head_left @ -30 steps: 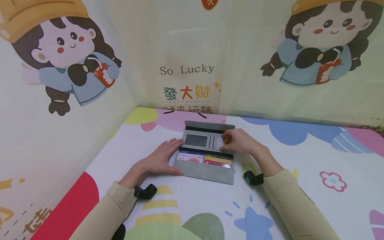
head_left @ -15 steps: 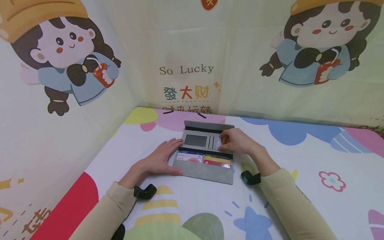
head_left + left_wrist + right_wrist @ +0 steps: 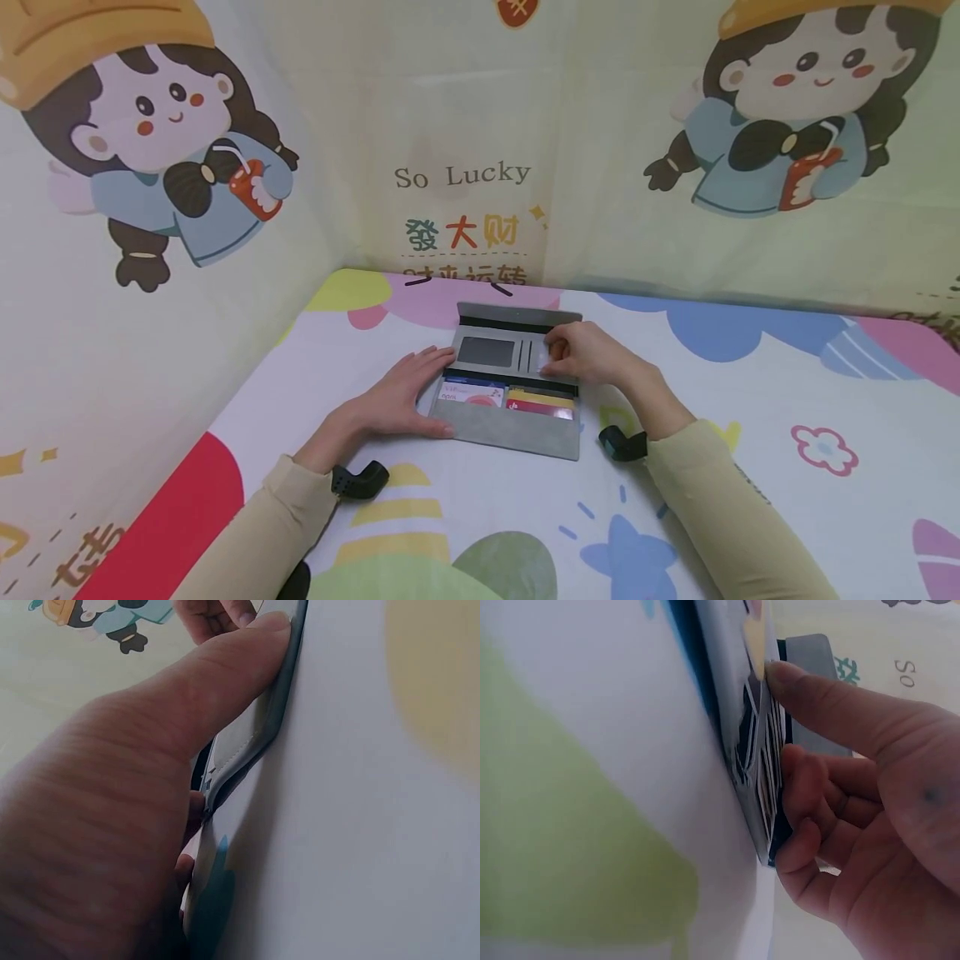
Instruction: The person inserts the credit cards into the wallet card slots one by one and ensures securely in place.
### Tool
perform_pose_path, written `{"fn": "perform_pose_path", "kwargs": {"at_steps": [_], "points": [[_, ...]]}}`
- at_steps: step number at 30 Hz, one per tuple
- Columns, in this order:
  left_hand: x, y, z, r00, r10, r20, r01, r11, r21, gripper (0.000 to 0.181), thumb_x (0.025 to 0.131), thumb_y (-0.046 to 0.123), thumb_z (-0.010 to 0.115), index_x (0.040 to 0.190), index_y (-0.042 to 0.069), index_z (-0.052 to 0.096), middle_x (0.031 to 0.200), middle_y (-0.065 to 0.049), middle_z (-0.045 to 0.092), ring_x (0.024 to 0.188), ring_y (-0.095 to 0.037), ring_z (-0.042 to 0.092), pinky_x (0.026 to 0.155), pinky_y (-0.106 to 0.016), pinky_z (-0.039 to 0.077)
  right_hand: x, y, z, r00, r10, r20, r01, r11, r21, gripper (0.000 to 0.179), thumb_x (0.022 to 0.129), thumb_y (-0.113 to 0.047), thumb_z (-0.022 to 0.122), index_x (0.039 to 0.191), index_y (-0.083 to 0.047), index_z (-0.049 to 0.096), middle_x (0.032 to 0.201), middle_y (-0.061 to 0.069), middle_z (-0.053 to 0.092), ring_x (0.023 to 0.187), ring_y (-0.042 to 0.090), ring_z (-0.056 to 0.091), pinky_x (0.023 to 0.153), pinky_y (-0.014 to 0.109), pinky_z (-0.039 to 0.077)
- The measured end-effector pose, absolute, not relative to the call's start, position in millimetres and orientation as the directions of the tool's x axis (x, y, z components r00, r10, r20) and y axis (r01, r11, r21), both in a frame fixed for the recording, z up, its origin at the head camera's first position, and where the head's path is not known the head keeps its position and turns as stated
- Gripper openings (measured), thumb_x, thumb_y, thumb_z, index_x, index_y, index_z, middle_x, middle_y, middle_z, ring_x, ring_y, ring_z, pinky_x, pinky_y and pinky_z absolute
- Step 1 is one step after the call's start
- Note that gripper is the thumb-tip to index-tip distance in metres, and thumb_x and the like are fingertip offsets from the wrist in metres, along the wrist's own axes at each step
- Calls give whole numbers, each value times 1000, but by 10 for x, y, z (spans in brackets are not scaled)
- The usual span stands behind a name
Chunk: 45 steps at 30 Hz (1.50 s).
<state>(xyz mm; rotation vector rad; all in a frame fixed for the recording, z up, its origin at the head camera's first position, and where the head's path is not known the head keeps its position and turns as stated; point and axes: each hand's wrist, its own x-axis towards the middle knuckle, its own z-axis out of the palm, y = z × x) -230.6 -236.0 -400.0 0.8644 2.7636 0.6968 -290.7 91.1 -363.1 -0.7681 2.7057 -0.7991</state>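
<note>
A grey long wallet (image 3: 504,430) lies unfolded on the table, its far flap raised. My left hand (image 3: 393,398) rests at its left edge, fingers spread; in the left wrist view the thumb (image 3: 225,671) presses on the near panel. On the upper panel's right side, my right hand (image 3: 600,354) pinches a pale card (image 3: 541,359) at the slots, the card mostly hidden behind the fingers. In the right wrist view the thumb and curled fingers (image 3: 802,780) are right at the wallet's layered side edge. A pinkish-white card (image 3: 471,393) and red and yellow cards (image 3: 542,406) fill the lower pockets.
A dark window pocket (image 3: 486,351) lies left of the slots. The table (image 3: 720,517) has a printed cartoon cover, and patterned walls (image 3: 600,167) rise at its back and left. Black wrist cameras (image 3: 624,443) sit on both wrists.
The right hand has shifted slightly left toward the slots with the pale card, and less of the card shows. The left hand and wallet hold their places; the whole view drifts slightly.
</note>
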Motion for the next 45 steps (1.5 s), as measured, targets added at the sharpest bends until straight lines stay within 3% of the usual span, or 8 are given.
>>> {"fn": "perform_pose_path", "kwargs": {"at_steps": [14, 38, 45], "points": [[-2317, -2380, -4010, -813, 582, -5, 503, 708, 496, 106, 77, 56, 79, 158, 7, 31, 165, -8, 24, 153, -30, 10, 123, -51, 6, -2824, 1265, -3583, -829, -560, 15, -461, 666, -587, 53, 89, -24, 79, 130, 5, 59, 100, 8, 69, 91, 23, 65, 82, 41, 54], [-2308, -2497, -4060, -814, 580, 25, 511, 696, 505, 106, 77, 54, 80, 157, 4, 32, 164, -11, 26, 152, -34, 13, 122, -55, 8, -2382, 2101, -3525, -864, -490, 113, -470, 709, -526, 45, 93, -21, 75, 131, -3, 61, 95, -3, 65, 83, 13, 62, 72, 32, 53], [-2282, -2561, -4027, -840, 543, -1, 448, 695, 563, 106, 77, 53, 80, 159, 9, 30, 166, -9, 22, 151, -34, 16, 120, -59, 12, -2271, 2286, -3493, -881, -447, 155, -461, 738, -492, 45, 93, -23, 75, 132, -5, 61, 96, -4, 65, 84, 14, 62, 71, 29, 52]]}}
